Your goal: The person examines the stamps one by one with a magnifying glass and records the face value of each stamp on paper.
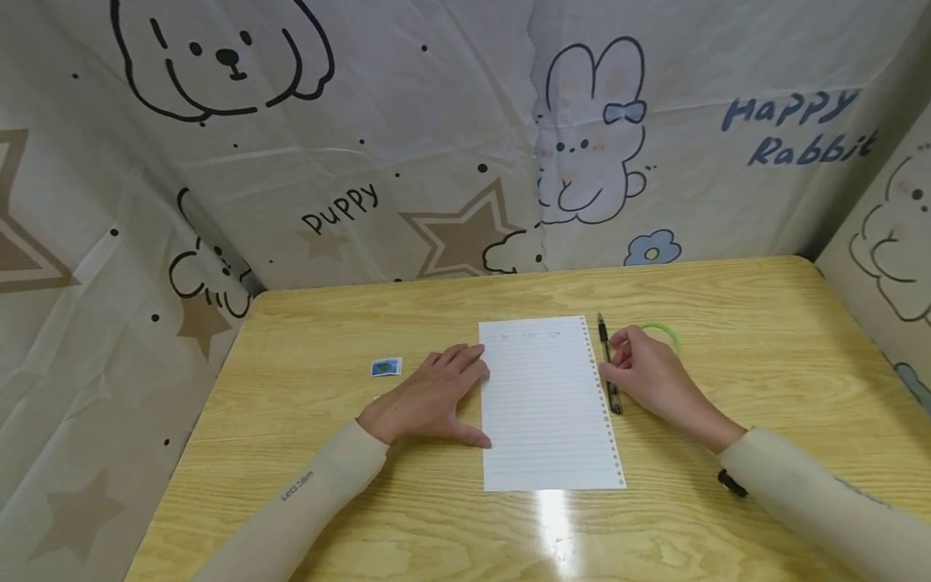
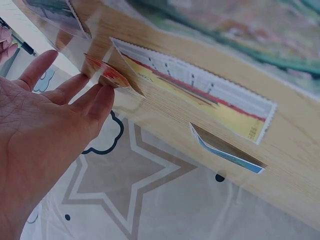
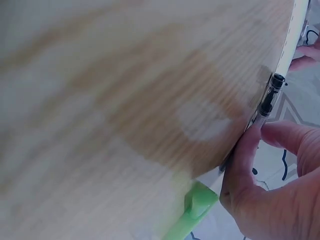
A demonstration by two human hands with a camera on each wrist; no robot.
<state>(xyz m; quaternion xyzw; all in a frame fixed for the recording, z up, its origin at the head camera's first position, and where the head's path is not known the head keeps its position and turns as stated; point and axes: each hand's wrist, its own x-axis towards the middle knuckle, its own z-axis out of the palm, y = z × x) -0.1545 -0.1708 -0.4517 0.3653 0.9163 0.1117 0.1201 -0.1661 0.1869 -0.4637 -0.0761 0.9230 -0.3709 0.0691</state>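
A sheet of lined paper [image 1: 545, 404] with holes down its right side lies on the table, faint writing along its top. My left hand [image 1: 436, 396] rests at its left edge, fingers spread and thumb on the sheet. Close to those fingertips in the left wrist view is a small orange-red stamp [image 2: 107, 71]. Right of the paper lies a black pen [image 1: 603, 331], tip pointing away. My right hand [image 1: 650, 376] pinches the pen mid-barrel between thumb and index finger. In the right wrist view the pen's clear end [image 3: 272, 92] sticks out past the fingers.
A small blue stamp [image 1: 386, 367] lies left of my left hand. Larger stamps, one yellow and grey [image 2: 200, 92], show in the left wrist view. A green curved thing [image 1: 662, 330], partly hidden, lies behind my right hand. Printed cloth [image 1: 451, 145] hangs behind the table.
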